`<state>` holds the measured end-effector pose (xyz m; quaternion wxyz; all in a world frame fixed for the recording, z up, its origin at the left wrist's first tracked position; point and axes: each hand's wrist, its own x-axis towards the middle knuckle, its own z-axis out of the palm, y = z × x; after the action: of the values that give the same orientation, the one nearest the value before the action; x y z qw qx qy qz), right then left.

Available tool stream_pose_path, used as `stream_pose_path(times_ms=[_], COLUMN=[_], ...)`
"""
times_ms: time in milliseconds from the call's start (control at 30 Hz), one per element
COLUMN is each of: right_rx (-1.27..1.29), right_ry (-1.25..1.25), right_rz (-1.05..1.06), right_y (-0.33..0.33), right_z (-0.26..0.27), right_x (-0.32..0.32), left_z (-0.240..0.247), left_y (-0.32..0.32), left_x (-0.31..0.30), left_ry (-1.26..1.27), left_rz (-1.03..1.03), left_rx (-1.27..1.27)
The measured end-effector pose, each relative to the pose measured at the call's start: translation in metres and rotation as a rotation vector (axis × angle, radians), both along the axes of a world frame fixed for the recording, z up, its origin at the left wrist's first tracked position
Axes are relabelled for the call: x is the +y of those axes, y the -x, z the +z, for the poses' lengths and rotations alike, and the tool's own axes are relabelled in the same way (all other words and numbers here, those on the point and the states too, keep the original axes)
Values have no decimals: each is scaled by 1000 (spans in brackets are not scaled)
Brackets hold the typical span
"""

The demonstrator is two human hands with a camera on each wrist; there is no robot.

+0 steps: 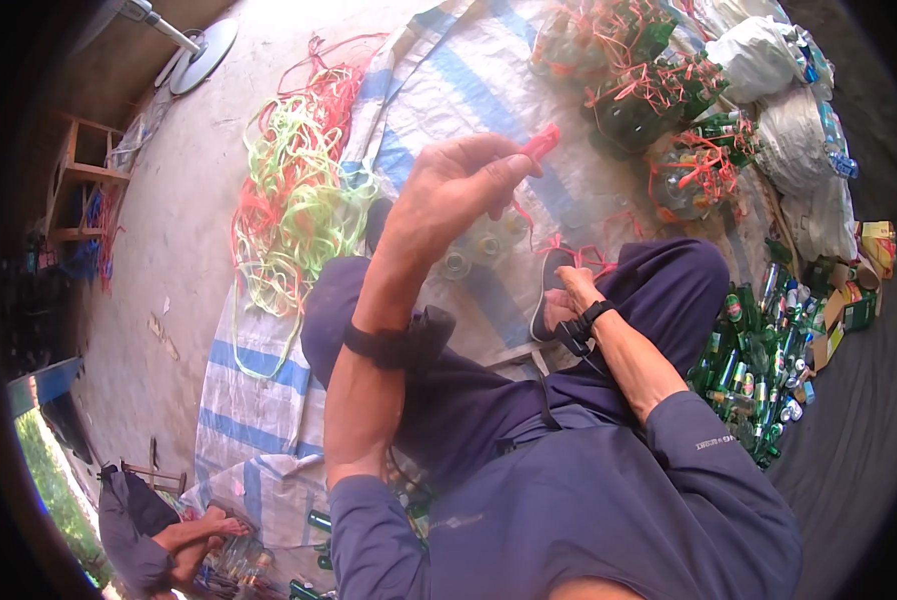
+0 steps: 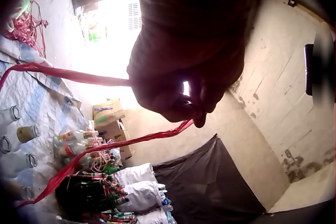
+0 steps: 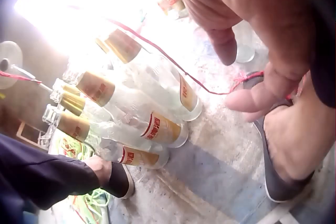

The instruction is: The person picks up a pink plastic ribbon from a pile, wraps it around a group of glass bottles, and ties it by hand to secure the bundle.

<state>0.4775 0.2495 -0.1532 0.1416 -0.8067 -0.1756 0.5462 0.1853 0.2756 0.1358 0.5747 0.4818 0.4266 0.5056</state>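
In the head view, my left hand (image 1: 459,185) is raised above the striped sheet, pinching red plastic string (image 1: 544,143) between thumb and fingers. The left wrist view shows two lengths of red string (image 2: 68,74) running from the left hand (image 2: 186,61) towards the sheet. My right hand (image 3: 257,40) is low beside a sandalled foot (image 3: 286,155), thumb and fingers apart. Thin red string (image 3: 178,66) passes behind its fingertips; whether they touch it is unclear. Several clear labelled bottles (image 3: 142,124) stand close together in the right wrist view, left of this hand.
A pile of green and red string (image 1: 304,190) lies on the left. Tied bottle bundles (image 1: 649,100) stand at the upper right, with loose green bottles (image 1: 759,360) below them. Another person (image 1: 149,530) sits at the lower left. A fan (image 1: 204,55) stands at the upper left.
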Motion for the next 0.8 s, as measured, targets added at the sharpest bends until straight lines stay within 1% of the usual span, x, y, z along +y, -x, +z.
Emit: stream_pose_path(times_ms=[67,100,167,233,267,333,367,433,467,533,567,600,667,700,733,800], right_rx=[175,177,172,-76,-74,61,63,334,336,564,586,592,656,677,684,688], right_ry=[-166,-169,-346,-898,-902,-1224,-1230,-1087,-1094,-765,-752,-757,-662,-720,-721,-872], right_rz=[180,182,327,579,576,630,629,803,803,778,736,739,635,621,625,582], right_y=[-5,1,24,47,59,75,78,82,80,73,67,59,44,45,47,56], right_z=[-22,-15,26,71,90,121,137,158,158,162,164,169,179,191,193,197], right_x=[12,18,29,35,38,44,47,54,59,69,72,75,86,84,84,84], left_z=[-2,-2,-3,-6,-6,-6,-7,-10,-11,-11,-14,-14,-10,-8,-7,-8], left_y=[0,0,-1,-3,-4,-6,-6,-5,-3,3,6,11,23,28,31,34], left_x=[0,0,1,2,2,1,1,2,1,-1,0,-1,-2,-4,-7,-11], left_ry=[0,3,5,-37,-40,-11,-16,7,2,67,39,35,105,103,102,110], left_rz=[-7,-28,-49,-90,-91,-118,-117,-133,-131,-77,-42,-38,73,128,134,83], left_rx=[-11,2,17,59,63,84,87,71,75,82,83,88,75,101,106,106])
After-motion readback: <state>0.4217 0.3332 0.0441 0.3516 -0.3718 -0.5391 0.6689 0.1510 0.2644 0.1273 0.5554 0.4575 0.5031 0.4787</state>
